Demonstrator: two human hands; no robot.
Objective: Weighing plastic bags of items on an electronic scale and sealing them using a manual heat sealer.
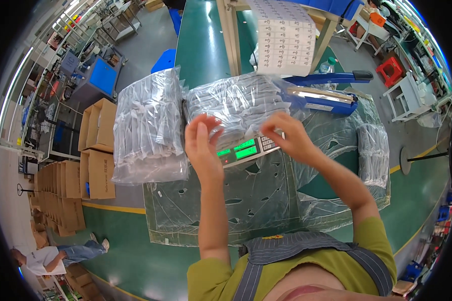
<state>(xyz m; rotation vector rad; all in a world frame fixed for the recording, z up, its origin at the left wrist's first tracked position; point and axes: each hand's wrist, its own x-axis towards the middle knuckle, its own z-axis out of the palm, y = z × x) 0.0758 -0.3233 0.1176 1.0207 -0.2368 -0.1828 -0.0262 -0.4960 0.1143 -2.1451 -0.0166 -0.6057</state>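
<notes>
A clear plastic bag [236,100] packed with several grey, individually wrapped pieces lies on a digital counting scale [258,155] with a lit green display. At the bag's near left edge, my left hand [203,143] is raised with its fingers apart and nothing seen in them. My right hand [290,134] is at the bag's near right corner, above the scale's keypad, with its fingers curled together. Whatever they pinch, if anything, is too small to make out. Left of the scale lies another filled clear bag [150,120].
A blue lever sealer [326,100] stands right of the scale. Behind it, a sheet of printed labels [286,45] hangs from a stand. Another filled bag [373,155] lies at the table's right. Open cardboard boxes [98,173] stand at the left. A person [47,261] is at lower left.
</notes>
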